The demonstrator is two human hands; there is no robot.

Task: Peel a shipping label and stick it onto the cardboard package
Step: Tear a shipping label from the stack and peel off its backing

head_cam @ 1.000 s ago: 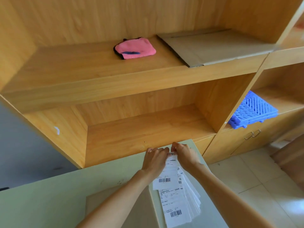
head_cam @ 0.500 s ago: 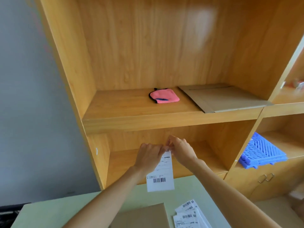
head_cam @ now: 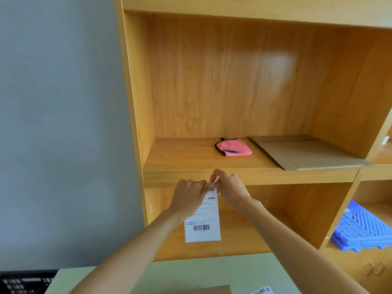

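Observation:
A white shipping label with barcodes hangs upright in the air in front of the wooden shelf unit. My left hand pinches its top left corner. At the top edge, right beside it, my right hand pinches the label with fingertips. The top edge of a cardboard package shows at the bottom of the view on the pale green table. A corner of the stack of spare labels lies to its right.
A wooden shelf unit stands behind the table. A pink cloth and a flat cardboard sheet lie on its shelf. Blue plastic grids sit in the right compartment. A grey wall is at the left.
Both hands have lifted one label off the stack and raised it in front of the shelf. The view has tilted upward, so the table and package sank to the bottom edge.

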